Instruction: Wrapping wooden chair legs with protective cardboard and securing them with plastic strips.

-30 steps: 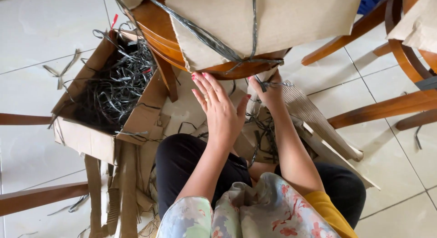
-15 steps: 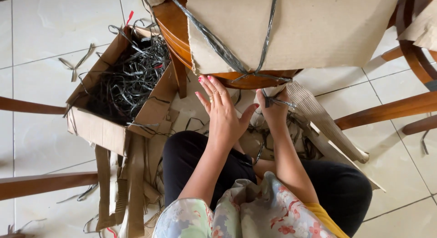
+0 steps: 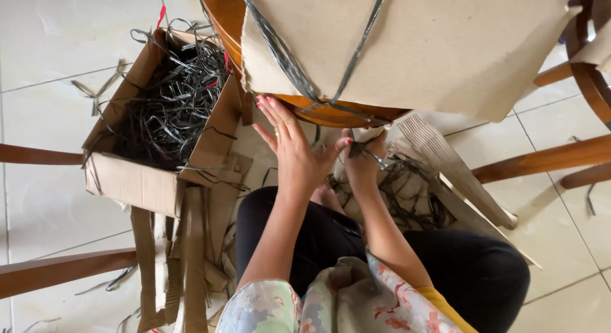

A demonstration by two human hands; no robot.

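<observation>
Your left hand is open, fingers spread, palm near the rim of the round wooden piece wrapped in cardboard. Your right hand is closed on a small tool, prob. a cutter or snips, can't tell which, right by the black plastic strap crossing the wrap. Hands sit close together, thumb almost touching the other hand.

Risks, as I judge them: strap looks taut, so if cut it could whip toward your left fingers, which are v. near the tool. The cardboard could also slide off once loose.

Cardboard box on your left, flaps open, holds a tangle of cut black straps; some spill over the edge. Cardboard strips lie beside it on the tiled floor.
</observation>
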